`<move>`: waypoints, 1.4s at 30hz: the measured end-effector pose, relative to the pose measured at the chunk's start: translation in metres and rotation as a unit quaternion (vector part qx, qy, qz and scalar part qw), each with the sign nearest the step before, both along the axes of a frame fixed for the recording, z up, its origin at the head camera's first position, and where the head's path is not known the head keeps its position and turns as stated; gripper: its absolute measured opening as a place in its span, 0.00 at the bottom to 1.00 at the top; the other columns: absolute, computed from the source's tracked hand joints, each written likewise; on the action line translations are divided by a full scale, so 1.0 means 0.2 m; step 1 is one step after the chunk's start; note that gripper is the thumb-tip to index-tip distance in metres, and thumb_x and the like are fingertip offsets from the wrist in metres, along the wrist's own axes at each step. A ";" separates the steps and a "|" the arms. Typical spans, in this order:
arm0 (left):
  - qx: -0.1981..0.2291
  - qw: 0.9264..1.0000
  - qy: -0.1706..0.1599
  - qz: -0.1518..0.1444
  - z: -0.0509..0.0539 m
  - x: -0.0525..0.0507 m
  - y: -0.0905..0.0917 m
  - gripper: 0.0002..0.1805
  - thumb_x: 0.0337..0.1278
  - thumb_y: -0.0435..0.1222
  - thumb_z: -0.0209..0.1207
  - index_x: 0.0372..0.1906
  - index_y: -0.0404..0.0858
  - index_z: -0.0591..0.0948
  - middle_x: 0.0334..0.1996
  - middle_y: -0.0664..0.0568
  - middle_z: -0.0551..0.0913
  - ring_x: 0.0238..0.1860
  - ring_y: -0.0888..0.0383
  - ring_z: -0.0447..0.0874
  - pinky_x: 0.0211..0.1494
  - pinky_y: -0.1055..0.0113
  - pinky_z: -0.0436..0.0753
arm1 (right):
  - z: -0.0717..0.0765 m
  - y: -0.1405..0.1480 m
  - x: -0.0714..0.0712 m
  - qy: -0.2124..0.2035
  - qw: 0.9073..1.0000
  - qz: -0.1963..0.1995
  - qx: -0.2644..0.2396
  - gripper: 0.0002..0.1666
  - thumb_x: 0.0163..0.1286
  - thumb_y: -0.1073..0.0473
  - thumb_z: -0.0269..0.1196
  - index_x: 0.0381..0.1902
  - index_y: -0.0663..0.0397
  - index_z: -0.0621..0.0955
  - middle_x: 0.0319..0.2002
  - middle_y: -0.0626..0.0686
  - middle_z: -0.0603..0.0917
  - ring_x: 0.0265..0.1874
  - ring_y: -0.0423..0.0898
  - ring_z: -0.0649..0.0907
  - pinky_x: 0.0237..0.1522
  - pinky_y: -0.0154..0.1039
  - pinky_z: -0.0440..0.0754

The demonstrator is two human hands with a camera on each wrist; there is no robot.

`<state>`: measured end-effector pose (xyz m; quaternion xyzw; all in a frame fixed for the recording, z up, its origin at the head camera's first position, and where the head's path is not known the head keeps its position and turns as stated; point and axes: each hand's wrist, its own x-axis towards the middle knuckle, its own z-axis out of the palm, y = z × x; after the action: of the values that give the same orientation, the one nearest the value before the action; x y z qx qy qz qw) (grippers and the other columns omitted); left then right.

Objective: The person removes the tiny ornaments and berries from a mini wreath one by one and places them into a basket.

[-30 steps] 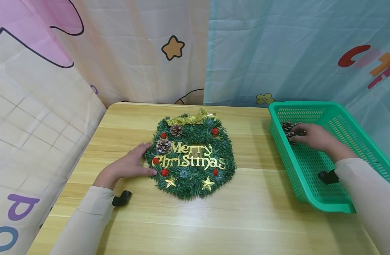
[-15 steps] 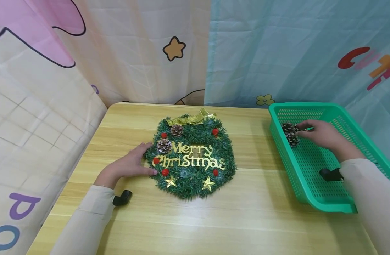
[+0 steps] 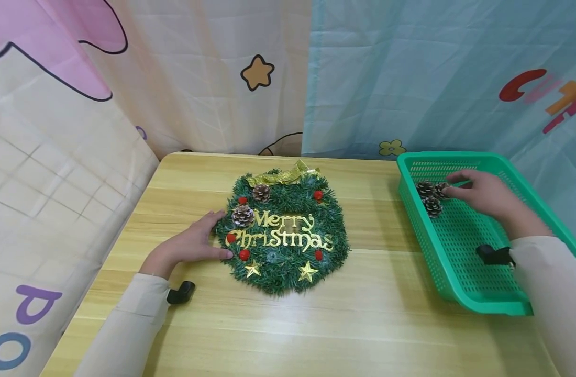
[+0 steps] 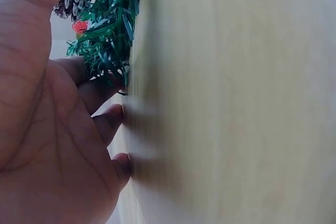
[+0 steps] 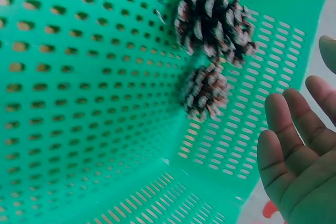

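A green Christmas wreath (image 3: 283,285) with gold "Merry Christmas" lettering lies on the wooden table, bearing two pine cones (image 3: 242,215), red berries and gold stars. My left hand (image 3: 189,243) rests at its left edge, thumb and fingers spread apart; in the left wrist view its fingertips touch the green tinsel and the tabletop. Over the basket is my right hand (image 3: 488,196), its fingers beside a small group of loose pine cones (image 3: 431,206). In the right wrist view the right hand (image 5: 302,150) holds nothing, and the frosted cones (image 5: 212,22) lie apart from it.
The green plastic basket (image 3: 427,246) with slotted walls stands at the table's right side. Bare tabletop (image 3: 373,314) lies between it and the wreath. Printed curtains (image 3: 212,78) hang behind the table's back edge.
My right hand has drawn back slightly from the pine cones, to the right and away, so more of them show. My left hand and the wreath have stayed put.
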<state>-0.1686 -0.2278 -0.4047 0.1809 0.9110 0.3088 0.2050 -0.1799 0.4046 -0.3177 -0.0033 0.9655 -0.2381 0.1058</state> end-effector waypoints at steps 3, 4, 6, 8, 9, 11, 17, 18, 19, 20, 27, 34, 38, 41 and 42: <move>-0.002 1.000 0.000 0.001 0.00 0.00 0.00 0.64 0.45 0.57 0.73 0.79 0.37 0.48 0.77 0.32 0.43 0.76 0.33 0.38 0.72 0.35 0.48 | 0.02 0.00 0.00 0.009 1.000 -0.004 0.007 0.42 0.75 0.37 0.52 0.70 0.66 0.64 0.65 0.73 0.67 0.60 0.71 0.69 0.50 0.68 0.73; -0.002 1.000 0.000 0.001 0.00 0.00 0.00 0.64 0.45 0.57 0.73 0.79 0.37 0.48 0.77 0.32 0.43 0.76 0.33 0.38 0.72 0.35 0.48 | 0.02 0.00 0.01 0.015 1.000 -0.004 0.009 0.42 0.75 0.37 0.53 0.70 0.66 0.64 0.65 0.73 0.67 0.61 0.72 0.69 0.50 0.68 0.73; -0.003 1.000 0.000 0.001 -0.01 0.00 0.00 0.64 0.45 0.57 0.73 0.80 0.37 0.48 0.77 0.32 0.43 0.76 0.33 0.38 0.72 0.35 0.48 | 0.03 -0.01 0.01 0.019 1.000 -0.006 0.011 0.43 0.75 0.37 0.53 0.70 0.66 0.64 0.65 0.73 0.67 0.61 0.72 0.69 0.49 0.68 0.73; -0.003 1.000 0.000 0.001 0.00 0.00 0.00 0.64 0.46 0.57 0.73 0.79 0.37 0.48 0.77 0.32 0.43 0.76 0.33 0.38 0.72 0.35 0.48 | 0.04 -0.01 0.02 0.024 1.000 -0.006 0.011 0.43 0.75 0.37 0.53 0.70 0.66 0.64 0.65 0.74 0.67 0.60 0.72 0.70 0.49 0.68 0.73; -0.002 1.000 -0.001 0.000 0.00 0.00 0.00 0.64 0.46 0.57 0.73 0.79 0.37 0.48 0.77 0.31 0.43 0.76 0.33 0.38 0.72 0.35 0.48 | 0.05 -0.02 0.02 0.027 1.000 -0.004 0.009 0.42 0.75 0.37 0.53 0.70 0.66 0.64 0.65 0.73 0.67 0.60 0.72 0.70 0.49 0.68 0.73; -0.002 1.000 0.000 -0.001 0.00 0.00 0.00 0.64 0.46 0.57 0.73 0.79 0.37 0.48 0.77 0.32 0.44 0.76 0.34 0.37 0.72 0.35 0.48 | 0.07 -0.04 0.03 0.031 0.999 0.000 0.007 0.42 0.75 0.38 0.54 0.70 0.66 0.65 0.65 0.73 0.66 0.59 0.71 0.71 0.49 0.68 0.73; -0.004 1.000 0.005 -0.003 -0.01 0.00 0.00 0.64 0.45 0.57 0.73 0.79 0.37 0.49 0.77 0.32 0.44 0.76 0.34 0.38 0.72 0.36 0.48 | 0.13 -0.11 0.05 0.046 0.999 0.012 0.010 0.39 0.74 0.38 0.55 0.69 0.62 0.67 0.63 0.71 0.70 0.56 0.68 0.74 0.47 0.66 0.75; -0.004 1.000 0.005 -0.003 -0.01 0.00 0.00 0.64 0.45 0.58 0.73 0.79 0.37 0.49 0.77 0.32 0.44 0.76 0.34 0.38 0.72 0.35 0.48 | 0.14 -0.12 0.06 0.049 0.999 0.014 0.011 0.39 0.74 0.38 0.55 0.69 0.62 0.67 0.62 0.71 0.71 0.56 0.68 0.75 0.47 0.65 0.75; -0.004 1.000 0.004 -0.003 -0.01 0.00 0.00 0.65 0.45 0.58 0.73 0.79 0.37 0.48 0.77 0.32 0.44 0.76 0.34 0.38 0.72 0.35 0.48 | 0.15 -0.13 0.06 0.050 0.999 0.016 0.012 0.39 0.74 0.38 0.55 0.69 0.61 0.67 0.61 0.71 0.72 0.55 0.68 0.75 0.46 0.65 0.75; -0.005 1.000 0.004 -0.002 -0.01 0.00 0.00 0.65 0.44 0.58 0.73 0.79 0.37 0.48 0.77 0.32 0.44 0.76 0.34 0.38 0.72 0.35 0.48 | 0.16 -0.14 0.06 0.052 0.998 0.018 0.013 0.39 0.74 0.38 0.55 0.69 0.61 0.68 0.61 0.71 0.73 0.55 0.68 0.75 0.46 0.65 0.75; -0.003 1.000 0.001 -0.001 0.00 0.00 0.00 0.64 0.45 0.58 0.72 0.80 0.39 0.48 0.77 0.33 0.44 0.77 0.35 0.38 0.72 0.35 0.48 | 0.20 -0.19 0.07 0.070 0.997 0.019 0.019 0.39 0.72 0.36 0.56 0.68 0.57 0.70 0.56 0.68 0.78 0.52 0.64 0.78 0.42 0.58 0.77; 0.009 1.000 0.000 -0.001 0.00 0.00 0.00 0.66 0.45 0.59 0.72 0.80 0.41 0.45 0.77 0.34 0.45 0.76 0.34 0.41 0.72 0.36 0.50 | 0.25 -0.23 0.08 0.086 0.996 0.019 0.016 0.36 0.72 0.38 0.58 0.67 0.55 0.72 0.55 0.66 0.80 0.50 0.62 0.79 0.38 0.49 0.77; 0.021 1.000 -0.002 0.002 0.01 0.00 0.00 0.66 0.45 0.58 0.73 0.80 0.41 0.44 0.77 0.34 0.48 0.75 0.34 0.46 0.71 0.37 0.54 | 0.26 -0.26 0.09 0.090 0.996 0.027 0.010 0.35 0.72 0.39 0.59 0.67 0.55 0.72 0.55 0.66 0.80 0.51 0.62 0.79 0.38 0.48 0.77; 0.025 1.000 -0.007 0.008 0.01 0.00 0.00 0.67 0.44 0.58 0.73 0.80 0.41 0.42 0.76 0.33 0.48 0.75 0.33 0.48 0.71 0.37 0.55 | 0.27 -0.29 0.09 0.090 0.995 0.034 0.006 0.34 0.72 0.39 0.60 0.66 0.55 0.73 0.55 0.64 0.80 0.51 0.61 0.80 0.37 0.46 0.78; 0.025 1.000 -0.007 0.009 0.01 0.01 0.00 0.68 0.44 0.58 0.73 0.80 0.40 0.42 0.76 0.33 0.48 0.74 0.33 0.48 0.71 0.37 0.55 | 0.28 -0.30 0.09 0.090 0.995 0.036 0.007 0.34 0.72 0.39 0.60 0.66 0.54 0.73 0.55 0.64 0.80 0.51 0.61 0.80 0.37 0.46 0.78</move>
<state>-0.1676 -0.2272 -0.4031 0.1755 0.9029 0.3349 0.2044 -0.1616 0.3436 -0.2626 -0.0583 0.9719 -0.2265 0.0270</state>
